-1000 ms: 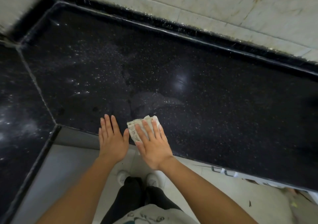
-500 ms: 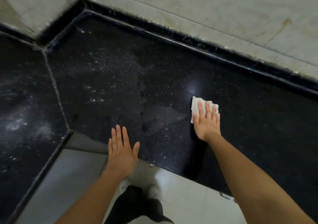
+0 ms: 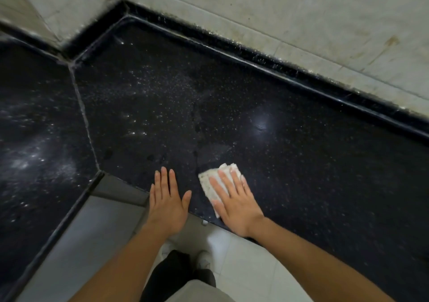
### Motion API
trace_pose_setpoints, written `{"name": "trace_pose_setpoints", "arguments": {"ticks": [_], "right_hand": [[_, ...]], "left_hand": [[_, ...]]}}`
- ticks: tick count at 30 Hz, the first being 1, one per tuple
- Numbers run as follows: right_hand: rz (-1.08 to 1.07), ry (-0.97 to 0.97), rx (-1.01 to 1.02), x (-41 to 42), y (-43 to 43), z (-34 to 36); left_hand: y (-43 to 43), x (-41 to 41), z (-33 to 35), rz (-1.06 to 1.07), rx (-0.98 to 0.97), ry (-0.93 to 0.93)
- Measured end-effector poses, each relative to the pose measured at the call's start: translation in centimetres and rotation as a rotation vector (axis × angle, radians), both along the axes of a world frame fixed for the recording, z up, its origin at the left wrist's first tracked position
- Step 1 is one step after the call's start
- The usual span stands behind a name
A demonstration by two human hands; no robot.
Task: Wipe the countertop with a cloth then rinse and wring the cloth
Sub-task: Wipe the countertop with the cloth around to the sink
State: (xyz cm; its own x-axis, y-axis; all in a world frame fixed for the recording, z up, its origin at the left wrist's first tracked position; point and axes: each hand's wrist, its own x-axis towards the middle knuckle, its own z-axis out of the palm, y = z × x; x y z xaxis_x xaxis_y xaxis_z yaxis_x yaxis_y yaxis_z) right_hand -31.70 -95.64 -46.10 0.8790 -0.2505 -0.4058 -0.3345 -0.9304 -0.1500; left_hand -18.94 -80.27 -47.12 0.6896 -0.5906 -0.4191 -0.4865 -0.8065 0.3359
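Wiping step in hand. Cloth (image 3: 210,183), white and folded to a pad, lies on the countertop (image 3: 313,167) close to its front edge. Right hand (image 3: 234,200) presses it flat, fingers straight and spread over the top, not curled round it. Left hand (image 3: 166,199) is just beside it, palm down on the counter edge, fingers straight, holding nothing.

To do it well, as I judge it:
- Press through the whole palm so the pad stays folded.
- Work in overlapping passes from the wall (image 3: 278,27) side towards the front edge.
- Give the corner and the seam (image 3: 82,113) extra passes.
- Use the left hand to brace only.

Pale specks are scattered across the left and middle. They may be droplets, dust or fleck in the stone; the glare makes it hard to tell.

Count: one cloth, two hands, two counter slabs meeting at one seam, two shoes (image 3: 205,260) below. No tap or sink in view, so rinsing and wringing are not yet done.
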Motion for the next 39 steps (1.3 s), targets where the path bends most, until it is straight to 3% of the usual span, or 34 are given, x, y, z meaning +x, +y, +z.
{"name": "trace_pose_setpoints", "arguments": {"ticks": [8, 17, 23, 30, 36, 39], "right_hand": [[0.330, -0.037, -0.112, -3.7, -3.2, -0.7], [-0.167, 0.002, -0.034, 6.6, -9.9, -0.3], [-0.414, 0.051, 0.050, 12.5, -9.5, 0.1], [0.055, 0.012, -0.029, 7.6, -3.1, -0.3], [0.246, -0.079, -0.072, 0.9, 1.4, -1.0], [0.305, -0.088, -0.069, -0.3, 1.7, -1.0]], "left_hand": [[0.0, 0.1, 0.1, -0.014, 0.005, 0.025], [0.2, 0.0, -0.4, -0.013, 0.015, 0.011], [0.1, 0.0, -0.6, -0.013, 0.024, 0.009], [0.1, 0.1, -0.5, 0.003, -0.015, 0.022], [2.6, 1.2, 0.3, 0.012, -0.317, 0.131], [3.9, 2.6, 0.3, 0.079, -0.288, -0.032]]}}
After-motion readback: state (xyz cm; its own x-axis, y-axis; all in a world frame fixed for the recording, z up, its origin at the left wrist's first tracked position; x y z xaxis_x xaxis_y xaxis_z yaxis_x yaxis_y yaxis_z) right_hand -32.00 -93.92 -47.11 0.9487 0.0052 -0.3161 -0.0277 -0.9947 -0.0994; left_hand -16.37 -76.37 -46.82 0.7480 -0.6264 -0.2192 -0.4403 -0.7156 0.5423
